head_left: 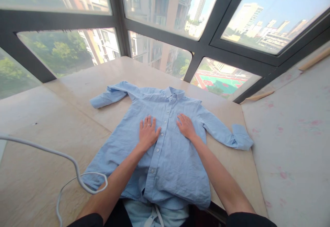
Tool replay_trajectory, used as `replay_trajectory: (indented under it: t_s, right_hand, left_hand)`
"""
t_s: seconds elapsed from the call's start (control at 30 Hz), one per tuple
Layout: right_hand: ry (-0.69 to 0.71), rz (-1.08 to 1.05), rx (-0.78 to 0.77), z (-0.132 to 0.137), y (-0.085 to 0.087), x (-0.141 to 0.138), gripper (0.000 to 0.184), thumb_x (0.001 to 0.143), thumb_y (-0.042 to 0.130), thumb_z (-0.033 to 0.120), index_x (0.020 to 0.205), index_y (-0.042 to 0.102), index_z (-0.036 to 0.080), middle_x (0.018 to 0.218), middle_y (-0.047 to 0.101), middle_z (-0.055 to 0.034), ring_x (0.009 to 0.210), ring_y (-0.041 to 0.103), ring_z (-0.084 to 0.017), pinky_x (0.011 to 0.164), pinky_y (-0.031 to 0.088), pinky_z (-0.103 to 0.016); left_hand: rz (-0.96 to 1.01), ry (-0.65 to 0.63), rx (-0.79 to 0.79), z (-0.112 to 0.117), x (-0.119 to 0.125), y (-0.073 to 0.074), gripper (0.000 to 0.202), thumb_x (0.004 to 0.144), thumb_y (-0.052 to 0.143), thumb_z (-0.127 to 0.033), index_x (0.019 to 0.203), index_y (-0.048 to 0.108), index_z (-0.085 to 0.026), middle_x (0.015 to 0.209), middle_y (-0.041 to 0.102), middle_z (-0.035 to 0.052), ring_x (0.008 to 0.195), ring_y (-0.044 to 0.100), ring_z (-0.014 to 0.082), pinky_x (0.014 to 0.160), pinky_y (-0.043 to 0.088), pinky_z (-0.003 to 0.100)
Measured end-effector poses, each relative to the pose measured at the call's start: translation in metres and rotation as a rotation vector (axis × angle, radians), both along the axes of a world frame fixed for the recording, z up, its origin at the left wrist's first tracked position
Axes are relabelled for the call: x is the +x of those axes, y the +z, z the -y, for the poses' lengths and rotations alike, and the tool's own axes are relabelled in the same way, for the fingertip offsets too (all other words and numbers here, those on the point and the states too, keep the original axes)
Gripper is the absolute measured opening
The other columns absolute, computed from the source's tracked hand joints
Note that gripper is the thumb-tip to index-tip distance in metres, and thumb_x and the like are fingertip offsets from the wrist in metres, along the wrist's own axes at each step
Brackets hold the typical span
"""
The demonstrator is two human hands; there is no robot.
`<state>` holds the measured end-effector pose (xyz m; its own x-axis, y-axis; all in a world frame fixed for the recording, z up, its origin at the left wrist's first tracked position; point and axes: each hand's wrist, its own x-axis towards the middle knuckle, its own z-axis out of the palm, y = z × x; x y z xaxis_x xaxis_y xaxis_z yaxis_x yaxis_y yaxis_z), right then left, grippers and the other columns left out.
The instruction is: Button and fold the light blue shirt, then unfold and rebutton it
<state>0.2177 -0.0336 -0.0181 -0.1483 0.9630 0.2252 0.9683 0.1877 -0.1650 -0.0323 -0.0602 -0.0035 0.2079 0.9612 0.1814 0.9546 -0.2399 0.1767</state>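
A light blue button-up shirt [168,151] lies front side up, its collar [174,93] towards the windows and its buttons done up along the middle. Its left-hand sleeve [110,97] is bent at the far side, and the right-hand sleeve [227,134] reaches out with a folded cuff. My left hand [149,132] rests flat on the shirt just left of the button row, a ring on one finger. Over the chest pocket area, my right hand [186,125] presses on the cloth with fingers spread. Neither hand grips anything. The shirt's hem hangs at the near edge.
The shirt is spread on a pale stone-like ledge [64,117]. A white cable [59,155] loops across the left foreground, over my left forearm. Dark-framed windows [165,34] bound the far side, and a flowered wall [288,144] stands at right.
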Motion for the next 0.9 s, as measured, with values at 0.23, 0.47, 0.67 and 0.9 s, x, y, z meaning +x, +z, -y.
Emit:
replay_trajectory:
  t_s: [0.23, 0.47, 0.67, 0.9]
  right_hand:
    - [0.018, 0.073, -0.087, 0.014, 0.001, 0.003, 0.054, 0.102, 0.031, 0.039, 0.147, 0.043, 0.013, 0.156, 0.037, -0.0159, 0.145, 0.033, -0.03, 0.117, 0.025, -0.049]
    - [0.006, 0.065, -0.092, 0.022, 0.004, 0.003, 0.053, 0.102, 0.032, 0.04, 0.146, 0.045, 0.013, 0.156, 0.038, -0.0159, 0.145, 0.033, -0.029, 0.118, 0.024, -0.048]
    - [-0.012, 0.077, -0.101, 0.05, 0.003, 0.011, 0.055, 0.102, 0.031, 0.041, 0.147, 0.045, 0.012, 0.157, 0.037, -0.0154, 0.146, 0.031, -0.03, 0.118, 0.025, -0.048]
    - [-0.044, 0.081, -0.051, 0.103, -0.006, 0.031, 0.056, 0.101, 0.032, 0.043, 0.146, 0.045, 0.012, 0.154, 0.041, -0.0183, 0.143, 0.037, -0.033, 0.115, 0.031, -0.052]
  left_hand:
    - [-0.006, -0.001, 0.011, 0.01, -0.006, 0.002, 0.064, 0.098, 0.033, -0.051, 0.149, 0.042, -0.013, 0.156, 0.036, 0.0186, 0.146, 0.029, 0.0346, 0.119, 0.019, 0.055]
    - [-0.02, -0.03, -0.019, 0.016, -0.017, 0.001, 0.064, 0.098, 0.032, -0.053, 0.149, 0.041, -0.016, 0.157, 0.035, 0.0162, 0.147, 0.028, 0.0316, 0.12, 0.017, 0.052]
    - [-0.075, 0.017, -0.074, 0.01, -0.051, 0.006, 0.067, 0.098, 0.03, -0.055, 0.151, 0.038, -0.016, 0.158, 0.033, 0.0161, 0.148, 0.026, 0.0319, 0.119, 0.018, 0.056]
    - [-0.146, 0.217, -0.119, 0.016, -0.099, 0.012, 0.069, 0.097, 0.033, -0.056, 0.151, 0.037, -0.013, 0.159, 0.032, 0.0172, 0.147, 0.027, 0.0341, 0.117, 0.02, 0.059]
